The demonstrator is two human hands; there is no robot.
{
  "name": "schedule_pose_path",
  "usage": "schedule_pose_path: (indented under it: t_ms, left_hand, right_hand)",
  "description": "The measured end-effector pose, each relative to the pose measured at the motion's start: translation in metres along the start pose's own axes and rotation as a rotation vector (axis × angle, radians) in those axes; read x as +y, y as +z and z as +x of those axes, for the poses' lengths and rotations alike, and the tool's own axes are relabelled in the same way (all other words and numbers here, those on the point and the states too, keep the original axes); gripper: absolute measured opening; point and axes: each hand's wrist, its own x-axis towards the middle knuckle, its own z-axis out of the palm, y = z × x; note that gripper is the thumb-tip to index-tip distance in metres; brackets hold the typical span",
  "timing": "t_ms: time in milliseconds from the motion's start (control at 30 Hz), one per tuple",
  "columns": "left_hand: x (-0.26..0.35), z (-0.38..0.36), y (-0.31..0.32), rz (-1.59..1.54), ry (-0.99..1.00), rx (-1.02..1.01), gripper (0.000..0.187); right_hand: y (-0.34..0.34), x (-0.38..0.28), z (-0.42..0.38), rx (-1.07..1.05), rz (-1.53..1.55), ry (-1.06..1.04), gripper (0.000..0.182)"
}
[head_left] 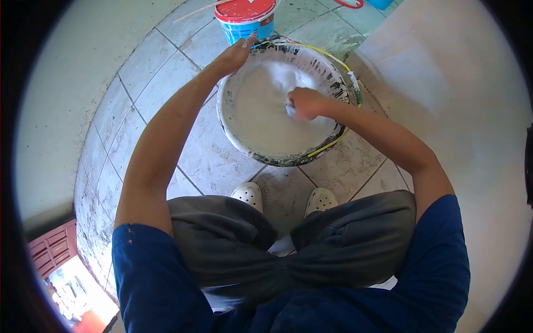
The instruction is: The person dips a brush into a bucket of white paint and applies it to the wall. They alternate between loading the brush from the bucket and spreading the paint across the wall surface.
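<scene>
Dark grey trousers (288, 244) and blue sleeves (161, 277) fill the bottom of the view, with two white clogs (248, 194) planted on the tiled floor (211, 161) just beyond the knees; directly ahead of the clogs stands the large paint-smeared bucket (333, 75), its inside holding a pool of thick white paint (266, 116), its rim streaked black and white and edged with a yellow band on the far and right sides.

Over the middle of the bucket the right hand (305, 102) is sunk to the knuckles at the paint's surface; its fingers are curled into a fist around something pale at its left edge, though what it grips is too blurred and coated to tell; the paint around the fist looks smeared and swirled.

On the far left rim the left hand (236, 55) rests, palm down, fingers pressed together and stretched forward along the edge, the fingertips reaching the rim's far side.

Just behind that hand, touching or nearly touching the big bucket, stands a smaller blue paint tub (247, 28) with a red lid (245, 9); a thin pale stick (194, 11) lies on the tiles to its left; a pale wall (472, 111) rises on the right, close beside the bucket; a reddish slatted panel (53, 247) shows at the lower left.
</scene>
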Motion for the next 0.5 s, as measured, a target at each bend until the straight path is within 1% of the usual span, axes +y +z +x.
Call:
schedule_pose_path:
  t_ms: [33, 67, 133, 167, 233, 300, 367, 433, 500]
  left_hand:
    - [0.001, 0.0, 0.002, -0.004, 0.032, 0.027, 0.076]
    - [0.001, -0.001, 0.003, -0.007, 0.062, 0.054, 0.076]
    - [-0.01, 0.01, 0.007, -0.009, 0.056, 0.074, 0.075]
    - [-0.016, 0.015, 0.007, -0.01, 0.053, 0.084, 0.075]
    - [-0.014, 0.017, -0.002, 0.015, 0.013, 0.01, 0.075]
    - [-0.01, 0.018, -0.009, 0.042, -0.029, -0.054, 0.074]
    - [-0.008, 0.019, -0.011, 0.075, -0.071, -0.105, 0.073]
    - [-0.005, 0.019, -0.003, 0.072, -0.001, -0.034, 0.073]
    - [-0.002, 0.021, 0.008, 0.072, 0.059, 0.03, 0.072]
  right_hand:
    - [0.004, -0.002, 0.001, -0.028, -0.007, -0.065, 0.029]
    - [0.01, -0.005, 0.001, -0.014, 0.083, -0.074, 0.03]
    - [0.014, -0.02, 0.002, 0.02, 0.259, -0.092, 0.033]
    - [0.017, -0.022, 0.009, 0.079, 0.33, -0.115, 0.033]
    - [0.03, -0.025, 0.028, 0.196, 0.474, -0.159, 0.034]
    - [0.029, -0.017, 0.054, 0.364, 0.485, -0.268, 0.031]
    - [0.016, -0.009, 0.062, 0.467, 0.453, -0.286, 0.029]
    - [-0.013, -0.003, 0.051, 0.508, 0.379, -0.209, 0.027]
    - [-0.022, 0.006, 0.045, 0.463, 0.21, -0.124, 0.018]
